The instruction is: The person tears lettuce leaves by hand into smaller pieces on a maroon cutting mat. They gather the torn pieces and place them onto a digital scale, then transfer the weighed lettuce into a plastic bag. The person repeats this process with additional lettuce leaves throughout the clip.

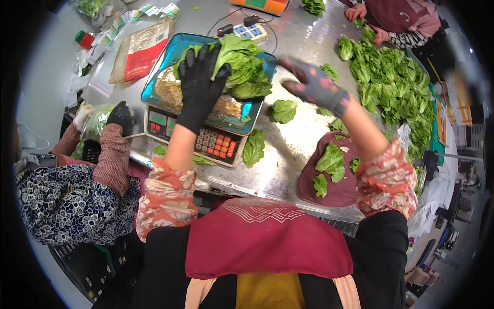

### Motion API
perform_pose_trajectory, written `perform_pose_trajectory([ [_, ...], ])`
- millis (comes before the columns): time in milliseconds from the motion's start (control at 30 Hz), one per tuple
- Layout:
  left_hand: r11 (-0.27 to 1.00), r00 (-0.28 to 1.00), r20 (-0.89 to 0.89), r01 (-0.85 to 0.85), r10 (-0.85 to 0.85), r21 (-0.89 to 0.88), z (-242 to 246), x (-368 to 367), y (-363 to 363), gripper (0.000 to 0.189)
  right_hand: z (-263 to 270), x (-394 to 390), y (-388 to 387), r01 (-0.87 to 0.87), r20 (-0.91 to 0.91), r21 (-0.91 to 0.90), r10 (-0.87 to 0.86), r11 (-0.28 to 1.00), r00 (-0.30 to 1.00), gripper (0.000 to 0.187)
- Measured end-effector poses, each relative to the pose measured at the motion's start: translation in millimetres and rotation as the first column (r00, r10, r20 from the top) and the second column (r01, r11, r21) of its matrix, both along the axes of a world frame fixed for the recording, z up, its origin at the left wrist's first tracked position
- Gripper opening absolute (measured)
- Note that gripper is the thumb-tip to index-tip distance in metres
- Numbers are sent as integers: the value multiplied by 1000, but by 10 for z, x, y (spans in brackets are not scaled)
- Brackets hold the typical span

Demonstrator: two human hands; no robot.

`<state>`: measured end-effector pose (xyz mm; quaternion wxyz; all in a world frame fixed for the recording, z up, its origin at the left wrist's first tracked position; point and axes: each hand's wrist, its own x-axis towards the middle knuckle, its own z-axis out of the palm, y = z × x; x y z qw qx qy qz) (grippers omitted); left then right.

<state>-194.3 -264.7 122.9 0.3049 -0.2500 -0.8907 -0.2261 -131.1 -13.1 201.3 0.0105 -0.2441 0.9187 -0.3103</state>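
Observation:
My left hand point(203, 79), in a black glove, lies over green lettuce point(245, 63) on the blue tray point(160, 69) of a digital weighing scale. Its thumb and fingers are spread on the leaves; whether they grip them is hidden. To the right of the tray, my right hand point(307, 79) is in a grey glove with pink spots. It is blurred by motion, with fingers apart and nothing seen between them. The scale's keypad point(216, 143) faces me. Loose lettuce leaves point(283, 111) lie on the metal table point(278, 174) beside the scale.
A lettuce pile point(389, 81) covers the right side. Lettuce pieces lie on a maroon cloth point(308, 185) at the front edge. A power strip point(251, 33) with cables sits behind the tray. One co-worker's gloved hand point(121, 116) is at left; another's hand point(355, 12) at far right.

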Motion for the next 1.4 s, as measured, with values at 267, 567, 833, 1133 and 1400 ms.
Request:
perform_pose_trajectory([
  [267, 979, 993, 19, 109, -114, 174, -69, -42, 5, 50, -1182, 1627, 1159, -54, 134, 776, -81, 629, 988, 45],
  [567, 823, 962, -170, 270, -213, 500, 145, 2, -286, 37, -486, 1427, 1070, 380, 592, -231, -181, 896, 786, 31],
  [833, 775, 983, -184, 128, -16, 618, -156, 146, -672, 40, 474, 35, -369, -226, -453, -130, 145, 965, 880, 49],
  [1133, 684, 989, -27, 118, -143, 720, -260, 228, -597, 39, -164, -787, -957, -185, -479, 494, 443, 849, 758, 43],
  [1400, 975, 994, 46, 91, -102, 201, -37, 119, 16, 68, -480, -892, -693, -151, -453, 25, 146, 988, 879, 44],
])
